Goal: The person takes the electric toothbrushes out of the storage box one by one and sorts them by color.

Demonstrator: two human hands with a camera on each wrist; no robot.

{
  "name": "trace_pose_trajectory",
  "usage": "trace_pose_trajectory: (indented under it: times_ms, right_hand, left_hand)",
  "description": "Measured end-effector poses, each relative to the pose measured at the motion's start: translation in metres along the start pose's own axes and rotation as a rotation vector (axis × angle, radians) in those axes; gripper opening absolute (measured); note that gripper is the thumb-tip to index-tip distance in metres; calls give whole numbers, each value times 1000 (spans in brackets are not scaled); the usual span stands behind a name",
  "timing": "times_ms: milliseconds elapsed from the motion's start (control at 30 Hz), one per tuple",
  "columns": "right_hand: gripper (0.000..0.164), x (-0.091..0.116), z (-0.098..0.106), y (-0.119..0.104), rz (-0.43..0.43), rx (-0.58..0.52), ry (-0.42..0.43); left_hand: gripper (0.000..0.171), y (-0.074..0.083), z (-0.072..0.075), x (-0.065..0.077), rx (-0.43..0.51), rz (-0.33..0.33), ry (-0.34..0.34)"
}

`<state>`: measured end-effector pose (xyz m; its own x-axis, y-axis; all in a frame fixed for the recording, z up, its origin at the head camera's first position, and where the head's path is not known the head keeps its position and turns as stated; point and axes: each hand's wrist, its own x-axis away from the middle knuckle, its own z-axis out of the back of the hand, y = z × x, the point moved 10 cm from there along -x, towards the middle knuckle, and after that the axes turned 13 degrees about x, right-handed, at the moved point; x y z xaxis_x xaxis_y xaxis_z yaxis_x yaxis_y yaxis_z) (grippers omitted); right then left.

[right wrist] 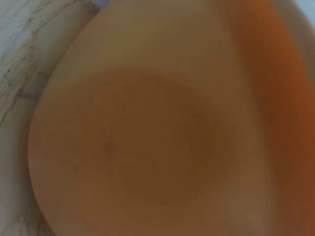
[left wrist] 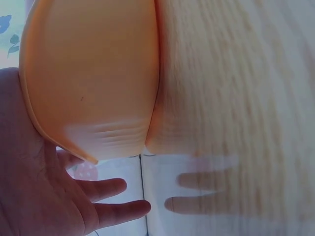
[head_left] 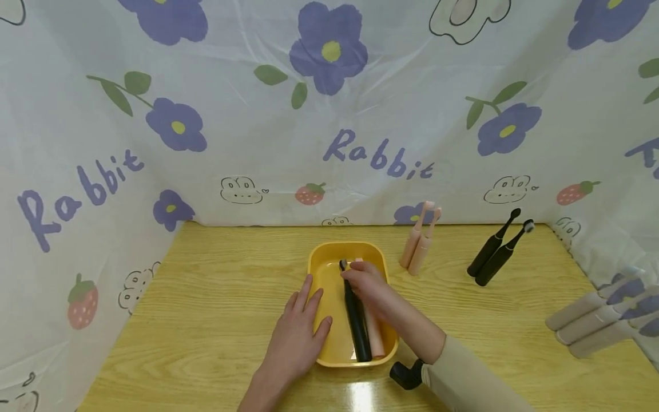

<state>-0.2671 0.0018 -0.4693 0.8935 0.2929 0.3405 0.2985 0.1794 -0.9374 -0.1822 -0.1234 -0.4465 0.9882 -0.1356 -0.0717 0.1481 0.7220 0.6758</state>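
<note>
In the head view a yellow tray (head_left: 319, 361) holds a black electric toothbrush (head_left: 357, 320) and, right beside it, a pink electric toothbrush (head_left: 376, 337). Both lie lengthwise in its right half. My right hand (head_left: 370, 286) reaches in from the right and pinches the black toothbrush at its thin neck, covering much of the pink one. My left hand (head_left: 296, 335) lies against the left rim with straight, spread fingers, the thumb reaching over the tray. From the left wrist, the tray's outer wall (left wrist: 93, 73) meets the palm. An orange-brown blur fills most of the right wrist view.
Two pink toothbrushes (head_left: 416, 252) stand behind the tray's right corner. Two black toothbrushes (head_left: 496, 257) stand farther right, and several white ones (head_left: 592, 320) at the right edge. A printed cloth (head_left: 247, 143) hangs behind the wooden table (head_left: 206, 320).
</note>
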Motion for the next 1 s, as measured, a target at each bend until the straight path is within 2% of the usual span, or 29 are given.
trace_pose_trajectory:
  times_ms: [100, 267, 467, 600, 700, 800, 900, 1000]
  right_hand:
    - [67, -2, -10, 5, -24, -4, -41]
    - [61, 0, -24, 12, -48, 78, -123]
    - [46, -3, -23, 13, -30, 203, -114]
    - [32, -1, -36, 17, -18, 303, -245]
    - [24, 4, -45, 19, -7, 326, -334]
    - [24, 9, -40, 12, 52, 384, -330]
    - [26, 17, -26, -5, 168, 549, -286]
    - [26, 29, -10, -21, 253, 660, -247]
  left_hand:
    - [55, 0, -1, -1, 0, -4, 1]
    - [56, 0, -2, -1, 0, -7, 3]
    - [58, 0, -1, 0, -2, -13, 11]
    - [58, 1, 0, 1, 6, -17, 16]
    - [58, 1, 0, 1, 9, -15, 13]
    - [59, 1, -1, 1, 1, -12, 7]
    - [60, 1, -1, 1, -10, -5, 7]
    - [59, 0, 0, 1, -15, 1, 9]
